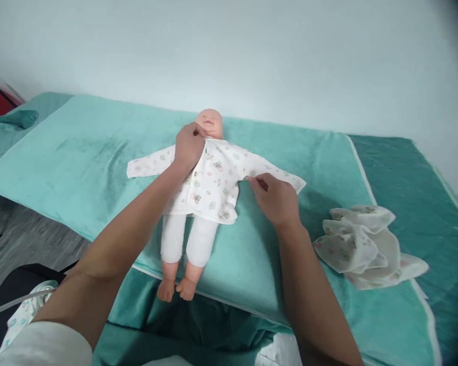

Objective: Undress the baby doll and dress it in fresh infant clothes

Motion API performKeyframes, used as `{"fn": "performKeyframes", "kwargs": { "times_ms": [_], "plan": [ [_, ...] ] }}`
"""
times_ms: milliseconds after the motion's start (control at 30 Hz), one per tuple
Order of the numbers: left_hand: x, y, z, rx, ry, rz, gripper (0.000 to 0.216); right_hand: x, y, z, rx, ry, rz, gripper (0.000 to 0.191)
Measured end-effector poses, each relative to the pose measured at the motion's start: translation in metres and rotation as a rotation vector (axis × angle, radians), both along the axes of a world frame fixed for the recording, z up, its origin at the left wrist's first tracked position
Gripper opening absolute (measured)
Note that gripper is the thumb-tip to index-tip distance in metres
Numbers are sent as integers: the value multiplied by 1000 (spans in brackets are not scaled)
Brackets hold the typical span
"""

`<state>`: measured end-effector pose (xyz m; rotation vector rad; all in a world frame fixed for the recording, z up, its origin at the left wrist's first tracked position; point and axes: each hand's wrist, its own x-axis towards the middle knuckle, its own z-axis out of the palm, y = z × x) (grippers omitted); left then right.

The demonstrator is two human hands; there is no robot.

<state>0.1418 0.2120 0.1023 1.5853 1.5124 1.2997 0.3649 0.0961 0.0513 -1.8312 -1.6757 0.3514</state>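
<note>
A baby doll (209, 122) lies on its back on a teal towel (99, 162), head toward the wall, bare feet over the near edge. It wears a white printed shirt (213, 183) with both sleeves spread out, and white trousers (187, 239). My left hand (189, 145) is closed in a pinch on the shirt's collar beside the doll's chin. My right hand (275, 198) pinches the shirt's sleeve near the armpit on the right.
A crumpled pile of white printed cloth (362, 244) lies on the towel to the right. A darker teal cover (416, 193) spreads beneath. A small teal pillow (17, 118) sits far left. A pale wall runs behind the table.
</note>
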Motion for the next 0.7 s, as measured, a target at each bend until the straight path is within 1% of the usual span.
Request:
{"fn": "performKeyframes", "kwargs": {
  "times_ms": [33, 100, 167, 200, 267, 300, 367, 433, 500, 533, 567, 633, 700],
  "plan": [
    [-1, -2, 0, 1, -14, -13, 21, 6, 4, -2, -60, -49, -41, 29],
    [-2, -6, 1, 19, -18, -59, 16, 14, 11, -7, -81, -87, -103, 27],
    [-3, -10, 1, 54, 39, -131, 8, 18, 14, -10, -12, -85, -150, 26],
    [-3, -12, 0, 67, 90, -168, 8, 22, 15, -11, 28, -85, -170, 25],
    [-5, -16, -1, 75, 207, -220, 18, 32, 16, -14, 73, -83, -223, 23],
    [-6, -18, -2, 71, 258, -230, 22, 40, 16, -14, 71, -82, -268, 23],
    [-9, -22, -4, 67, 320, -227, 26, 59, 16, -16, -2, -79, -385, 25],
    [-10, -25, -5, 87, 350, -220, 27, 77, 15, -18, -143, -85, -488, 29],
    [-11, -29, -7, 116, 386, -221, 28, 87, 16, -20, -239, -73, -520, 31],
    [-11, -31, -7, 126, 411, -220, 30, 89, 16, -22, -234, -48, -509, 31],
    [-11, -33, -8, 131, 439, -220, 31, 90, 18, -24, -190, -10, -488, 28],
    [-11, -36, -9, 134, 497, -219, 33, 87, 22, -28, -55, 115, -436, 20],
    [-11, -40, -9, 135, 545, -222, 35, 84, 29, -32, 42, 283, -405, 17]
  ]
}}
